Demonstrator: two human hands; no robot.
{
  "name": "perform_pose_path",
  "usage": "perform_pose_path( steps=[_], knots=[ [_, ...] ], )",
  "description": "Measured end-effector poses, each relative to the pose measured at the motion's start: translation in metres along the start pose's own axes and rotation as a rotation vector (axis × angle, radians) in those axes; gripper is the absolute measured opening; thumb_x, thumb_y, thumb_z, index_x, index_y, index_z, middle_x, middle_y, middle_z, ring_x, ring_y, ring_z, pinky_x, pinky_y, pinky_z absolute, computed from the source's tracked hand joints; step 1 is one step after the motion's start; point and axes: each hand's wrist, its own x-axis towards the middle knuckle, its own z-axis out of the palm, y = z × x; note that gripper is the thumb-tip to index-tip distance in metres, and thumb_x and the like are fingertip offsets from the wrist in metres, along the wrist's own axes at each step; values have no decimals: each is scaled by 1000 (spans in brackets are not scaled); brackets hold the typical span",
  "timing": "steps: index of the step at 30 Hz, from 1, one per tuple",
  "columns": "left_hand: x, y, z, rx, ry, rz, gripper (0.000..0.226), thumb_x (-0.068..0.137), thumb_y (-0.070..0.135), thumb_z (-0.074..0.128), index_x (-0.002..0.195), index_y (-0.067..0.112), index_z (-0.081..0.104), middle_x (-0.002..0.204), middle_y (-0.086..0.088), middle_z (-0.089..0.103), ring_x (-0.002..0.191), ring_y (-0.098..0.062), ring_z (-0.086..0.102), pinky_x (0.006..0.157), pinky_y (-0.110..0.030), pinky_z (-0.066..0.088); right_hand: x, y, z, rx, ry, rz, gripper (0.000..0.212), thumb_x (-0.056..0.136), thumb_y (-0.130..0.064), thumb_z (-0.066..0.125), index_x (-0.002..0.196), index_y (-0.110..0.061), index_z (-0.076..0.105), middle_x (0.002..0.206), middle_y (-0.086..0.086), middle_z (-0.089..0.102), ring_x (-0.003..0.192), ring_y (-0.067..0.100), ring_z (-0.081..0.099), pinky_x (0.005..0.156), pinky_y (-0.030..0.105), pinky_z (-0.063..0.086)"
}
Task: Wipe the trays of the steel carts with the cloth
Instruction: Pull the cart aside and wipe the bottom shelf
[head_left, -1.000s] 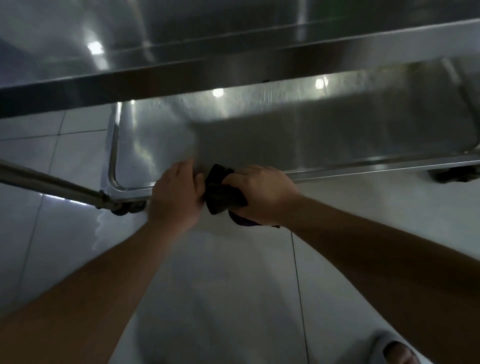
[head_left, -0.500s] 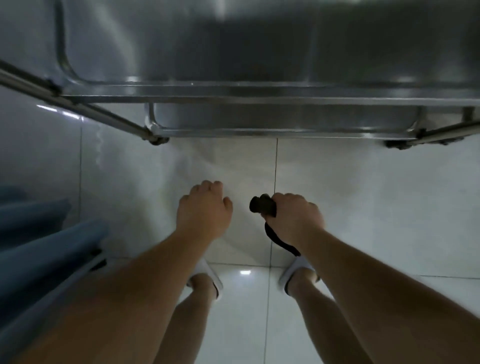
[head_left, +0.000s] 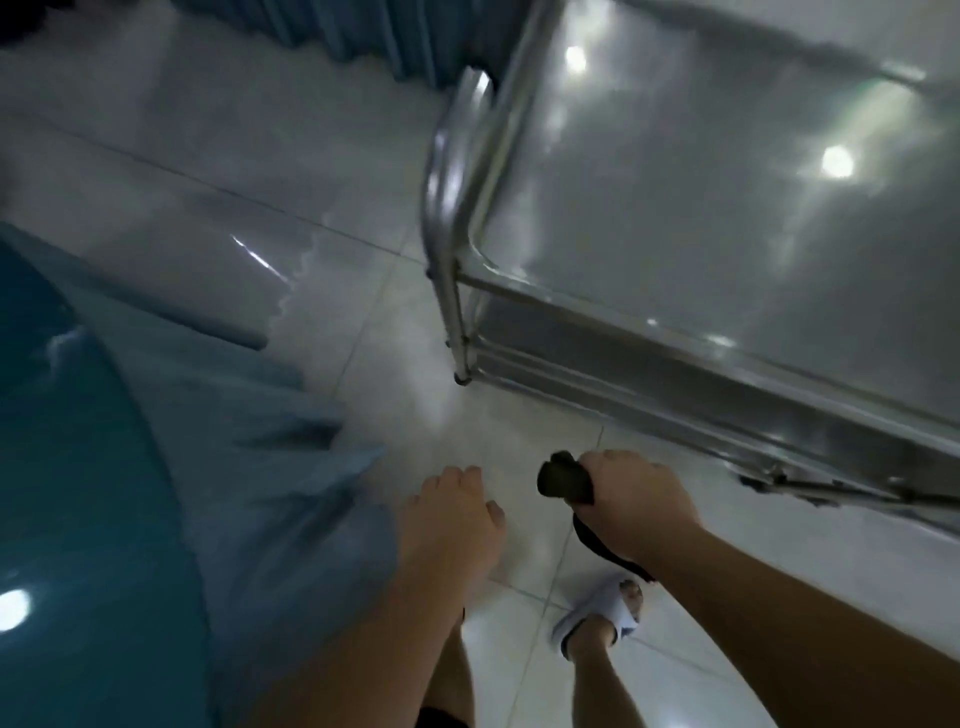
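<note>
Cloth (head_left: 563, 482) clamped in right hand (head_left: 636, 512); left hand (head_left: 449, 525) loose, empty; cart (head_left: 727, 208) now upper right, blue drape (head_left: 249, 467) left.

The steel cart (head_left: 519, 130) frame is polished metal tube. Its top tray (head_left: 727, 208) is smooth, glossy steel sheet reflecting ceiling lamps. The floor (head_left: 208, 156) is glossy glazed tile. The cloth (head_left: 563, 480) is dark, matt fabric. At 9 o'clock hangs matt blue fabric (head_left: 270, 467).
</note>
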Motion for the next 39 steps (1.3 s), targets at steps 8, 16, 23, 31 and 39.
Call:
perform_pose_path(
  steps=[8, 16, 23, 31, 39],
  knots=[
    [-73, -101, -154, -121, 194, -73, 31, 102, 37, 41, 126, 22, 53, 126, -4, 61, 111, -26, 59, 92, -44, 52, -43, -129, -146, -87, 144, -114, 22, 99, -51, 51, 111, -33, 56, 105, -5, 64, 96, 22, 62, 79, 36, 52],
    [-96, -138, -257, -89, 330, -100, 36, 105, 37, 40, 135, 21, 50, 129, -2, 56, 114, -22, 55, 95, -40, 48, -31, -234, -267, -80, 339, -227, 20, 99, -46, 51, 103, -27, 57, 95, -3, 63, 86, 23, 64, 78, 39, 57],
    [-63, -143, -348, -54, 513, -119, 44, 104, 41, 42, 144, 25, 49, 136, 1, 57, 118, -20, 55, 97, -38, 46, 23, -250, -370, -158, 459, -318, 21, 99, -49, 47, 100, -29, 54, 89, -5, 56, 84, 21, 57, 76, 39, 50],
    [2, -115, -456, -55, 582, -170, 40, 104, 39, 46, 140, 22, 53, 136, -1, 58, 122, -24, 55, 100, -41, 46, 89, -230, -453, -118, 493, -380, 20, 99, -49, 48, 93, -30, 48, 81, -8, 48, 77, 20, 52, 68, 36, 41],
    [82, -94, -524, -16, 552, -130, 41, 103, 41, 46, 139, 23, 54, 134, -1, 57, 120, -23, 55, 98, -40, 48, 158, -194, -507, -49, 493, -300, 20, 98, -49, 49, 96, -30, 54, 88, -6, 57, 81, 20, 57, 68, 35, 41]
  ],
)
